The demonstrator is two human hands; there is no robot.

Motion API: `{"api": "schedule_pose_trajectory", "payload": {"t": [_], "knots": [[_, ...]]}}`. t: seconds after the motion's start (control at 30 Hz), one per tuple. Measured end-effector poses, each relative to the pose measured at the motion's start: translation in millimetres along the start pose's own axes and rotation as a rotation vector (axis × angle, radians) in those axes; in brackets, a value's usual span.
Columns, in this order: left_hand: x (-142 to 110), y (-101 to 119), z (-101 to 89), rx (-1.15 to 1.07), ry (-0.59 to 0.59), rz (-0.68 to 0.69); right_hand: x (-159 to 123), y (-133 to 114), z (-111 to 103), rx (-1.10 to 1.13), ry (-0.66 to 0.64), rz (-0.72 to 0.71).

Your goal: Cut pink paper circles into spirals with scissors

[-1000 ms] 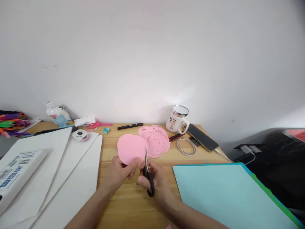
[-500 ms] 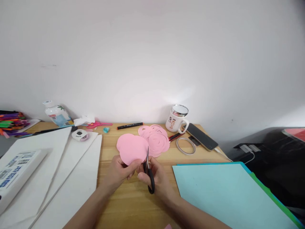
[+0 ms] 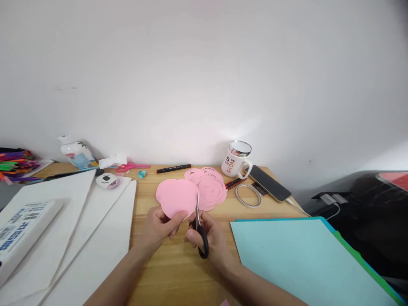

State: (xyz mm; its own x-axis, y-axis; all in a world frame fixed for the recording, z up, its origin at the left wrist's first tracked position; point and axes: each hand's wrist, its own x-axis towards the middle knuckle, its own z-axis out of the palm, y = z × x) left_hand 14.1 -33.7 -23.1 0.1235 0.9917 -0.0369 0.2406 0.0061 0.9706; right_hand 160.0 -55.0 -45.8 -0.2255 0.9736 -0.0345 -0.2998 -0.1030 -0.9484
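My left hand (image 3: pixel 163 225) pinches the lower edge of a pink paper cutout (image 3: pixel 177 196) with rounded lobes, thumb on top. It is held up over the wooden table (image 3: pixel 174 276). In my right hand (image 3: pixel 208 238) is a pair of scissors (image 3: pixel 202 240) with black handles, their blades pointing up along the paper's right edge. Whether the blades touch the paper is hard to tell. Just behind lies a pile of pink paper pieces (image 3: pixel 210 187) with curved cuts in them.
White boards (image 3: pixel 111 238) and a white box (image 3: pixel 27 229) cover the left side. Light blue sheets (image 3: pixel 296 250) lie at right. Along the back are a bottle (image 3: pixel 78 153), pink scissors (image 3: pixel 134 166), a black marker (image 3: pixel 174 168), a mug (image 3: pixel 236 159), a tape ring (image 3: pixel 248 196) and a phone (image 3: pixel 269 182).
The cutout has turned slightly in my left hand. My right hand and the scissors have shifted a little to the right, with the blades closer together.
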Motion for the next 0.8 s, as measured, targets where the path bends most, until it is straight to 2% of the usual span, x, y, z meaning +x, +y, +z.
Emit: {"api": "schedule_pose_trajectory", "payload": {"t": [0.2,0.3,0.4,0.6,0.8], "knots": [[0.9,2.6,0.1,-0.067,-0.021,0.002,-1.5,5.1,2.4,-0.017,0.016,0.021],[0.5,6.6,1.6,-0.088,-0.044,-0.084,-4.2,6.2,7.4,0.021,-0.024,0.001],[-0.6,11.9,3.4,-0.098,-0.020,-0.146,-5.4,4.9,10.5,0.054,-0.072,-0.010],[-1.7,11.8,4.6,-0.023,0.008,-0.121,-0.9,7.6,3.6,-0.002,-0.070,-0.074],[-2.4,9.0,3.2,-0.046,0.020,-0.141,0.8,9.8,2.8,-0.002,-0.060,-0.091]]}}
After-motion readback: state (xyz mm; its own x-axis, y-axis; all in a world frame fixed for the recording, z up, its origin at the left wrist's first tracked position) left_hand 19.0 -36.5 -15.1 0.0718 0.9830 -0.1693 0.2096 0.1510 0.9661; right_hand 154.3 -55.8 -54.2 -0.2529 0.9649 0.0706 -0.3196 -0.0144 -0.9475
